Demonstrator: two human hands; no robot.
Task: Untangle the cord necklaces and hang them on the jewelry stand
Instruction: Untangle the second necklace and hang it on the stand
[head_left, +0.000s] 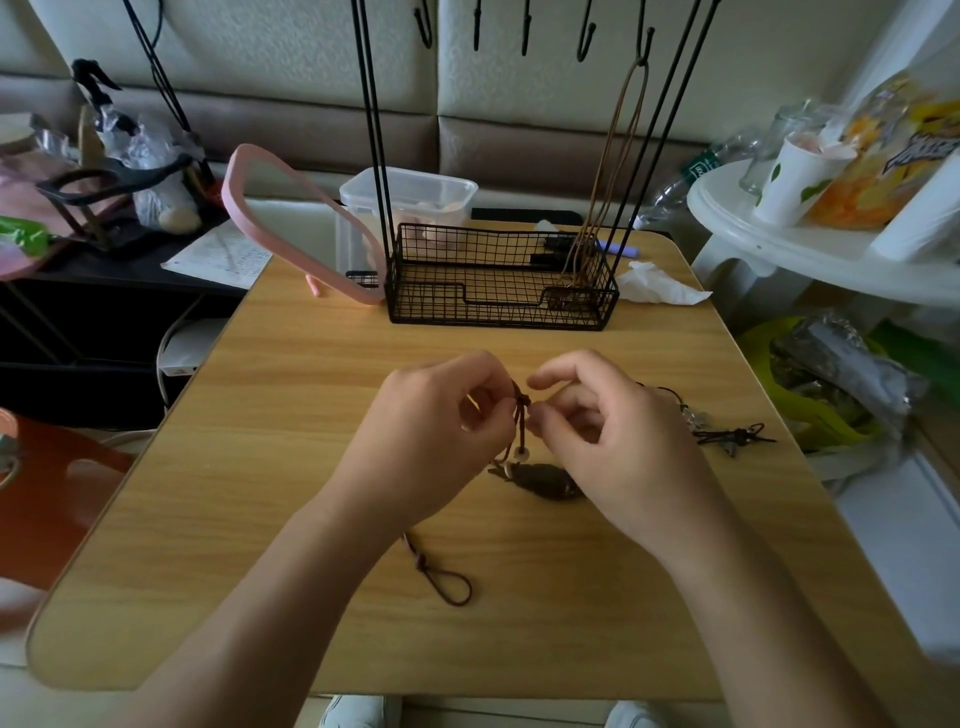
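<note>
Over the middle of the wooden table (270, 493), my left hand (436, 431) and my right hand (602, 441) pinch a brown cord necklace (521, 410) at a knot between them. Its white bead and dark oval pendant (550, 480) lie on the table just below. The cord's looped end (452, 584) trails out under my left wrist. A second, black cord necklace (727, 434) lies to the right of my right hand. At the back stands the black wire jewelry stand (498, 280), with a tan cord necklace (618, 171) hanging from one of its hooks.
A pink-framed mirror (291, 228) leans left of the stand, with a clear plastic box (415, 195) behind. A crumpled tissue (654, 286) lies at the back right. A white side table (810, 244) with a cup and snack bag stands to the right.
</note>
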